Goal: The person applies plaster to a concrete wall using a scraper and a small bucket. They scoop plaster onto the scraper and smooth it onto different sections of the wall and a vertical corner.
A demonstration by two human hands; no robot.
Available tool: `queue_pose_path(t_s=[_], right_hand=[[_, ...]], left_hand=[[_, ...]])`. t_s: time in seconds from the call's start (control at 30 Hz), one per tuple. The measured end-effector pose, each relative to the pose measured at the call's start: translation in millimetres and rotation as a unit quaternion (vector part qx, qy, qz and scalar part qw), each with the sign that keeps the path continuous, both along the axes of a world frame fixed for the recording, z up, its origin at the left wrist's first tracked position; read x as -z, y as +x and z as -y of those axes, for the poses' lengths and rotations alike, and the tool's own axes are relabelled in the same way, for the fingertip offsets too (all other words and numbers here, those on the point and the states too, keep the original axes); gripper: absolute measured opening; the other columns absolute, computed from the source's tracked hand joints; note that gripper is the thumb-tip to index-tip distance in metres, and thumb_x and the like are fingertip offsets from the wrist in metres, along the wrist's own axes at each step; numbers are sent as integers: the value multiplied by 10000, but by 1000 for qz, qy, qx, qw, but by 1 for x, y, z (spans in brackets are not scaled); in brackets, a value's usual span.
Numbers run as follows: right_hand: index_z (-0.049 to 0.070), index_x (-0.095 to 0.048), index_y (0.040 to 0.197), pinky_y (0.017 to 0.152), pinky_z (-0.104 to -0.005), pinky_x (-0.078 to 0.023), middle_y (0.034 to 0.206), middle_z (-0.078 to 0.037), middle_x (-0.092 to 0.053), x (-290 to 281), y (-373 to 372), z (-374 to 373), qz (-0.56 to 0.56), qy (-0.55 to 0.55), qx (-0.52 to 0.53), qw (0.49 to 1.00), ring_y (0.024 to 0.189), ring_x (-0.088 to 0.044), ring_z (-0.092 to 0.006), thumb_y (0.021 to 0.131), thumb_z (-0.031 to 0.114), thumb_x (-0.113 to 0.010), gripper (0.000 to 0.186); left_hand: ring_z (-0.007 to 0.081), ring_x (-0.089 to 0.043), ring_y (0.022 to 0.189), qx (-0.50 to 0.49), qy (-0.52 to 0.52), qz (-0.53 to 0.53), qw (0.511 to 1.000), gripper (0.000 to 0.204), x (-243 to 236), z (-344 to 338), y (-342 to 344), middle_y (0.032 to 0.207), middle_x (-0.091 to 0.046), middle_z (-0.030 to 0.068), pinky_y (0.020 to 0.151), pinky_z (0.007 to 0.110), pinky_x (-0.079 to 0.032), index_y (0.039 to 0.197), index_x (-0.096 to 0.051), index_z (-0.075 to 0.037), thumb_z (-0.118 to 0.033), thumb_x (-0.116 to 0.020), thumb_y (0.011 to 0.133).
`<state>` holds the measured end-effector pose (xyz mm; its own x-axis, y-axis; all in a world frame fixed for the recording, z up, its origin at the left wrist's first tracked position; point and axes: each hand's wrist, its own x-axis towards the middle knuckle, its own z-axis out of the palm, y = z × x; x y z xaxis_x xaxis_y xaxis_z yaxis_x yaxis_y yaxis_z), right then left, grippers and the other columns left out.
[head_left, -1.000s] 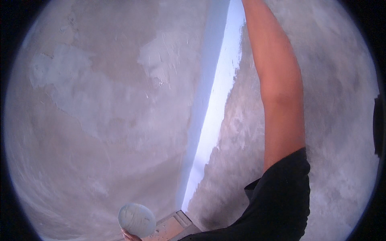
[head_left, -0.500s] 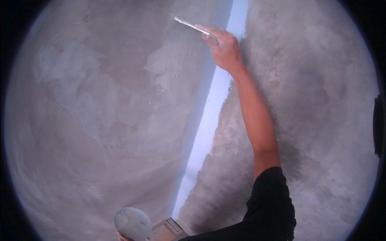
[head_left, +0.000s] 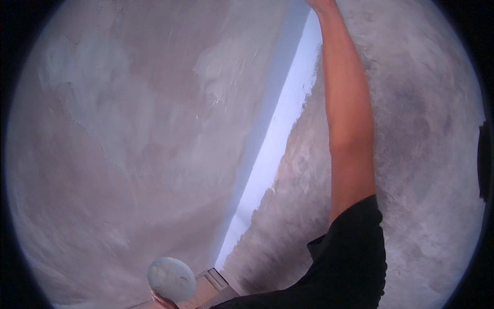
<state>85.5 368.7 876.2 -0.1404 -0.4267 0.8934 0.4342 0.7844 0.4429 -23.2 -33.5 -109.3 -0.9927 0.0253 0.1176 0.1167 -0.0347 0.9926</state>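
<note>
My right arm stretches up to the top edge of the picture, and only the wrist part of my right hand [head_left: 322,4] shows there; its fingers and anything in them are cut off. It is nearest the upper end of a smooth white strip [head_left: 274,139] that runs slantwise between two grey, plaster-like surfaces. At the bottom left my left hand [head_left: 162,299] grips the rim of a round, pale grey disc [head_left: 171,279] with grey smears on its face. Most of that hand lies behind the disc or below the picture.
On the left is a grey surface [head_left: 149,149] with lighter, uneven patches; the right one [head_left: 411,139] is mottled and rougher. A brownish object [head_left: 216,280] with a small rectangular recess lies at the bottom, beside the disc. A dark object [head_left: 483,162] stands at the right edge.
My right hand has moved up and almost out of the picture, taking a thin flat blade-like tool out of view. The disc in my left hand has shifted slightly up.
</note>
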Motion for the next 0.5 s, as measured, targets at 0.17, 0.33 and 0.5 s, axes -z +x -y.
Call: queue_pose_path(t_s=[0.17, 0.33, 0.5], right_hand=[[26, -647, 1050, 774, -445, -491, 965, -236, -643, 123, 19, 11, 86, -161, -31, 983, 909, -616, -397, 915, 228, -501, 284], [120, -644, 1180, 882, -379, -472, 1117, -112, -660, 228, 29, 9, 136, -24, -21, 990, 1022, -619, -279, 817, 39, -587, 377], [143, -647, 1187, 916, -378, -432, 1201, -91, -637, 351, 28, 24, 217, -131, -75, 964, 1111, -594, -219, 738, -91, -521, 521]], left_hand=[[300, -456, 1182, -6, 28, 64, 998, 658, -71, -2, 24, 1313, -437, 199, 960, 430, -399, 1385, -370, -2, -516, -356, 976], [281, -485, 1116, 142, 129, -7, 981, 610, -178, 3, 39, 1237, -493, 173, 932, 422, -407, 1329, -428, 8, -488, -366, 978], [273, -513, 1041, 81, 149, 119, 978, 590, -93, 4, 0, 1165, -537, 154, 889, 424, -427, 1268, -481, 18, -482, -394, 968]])
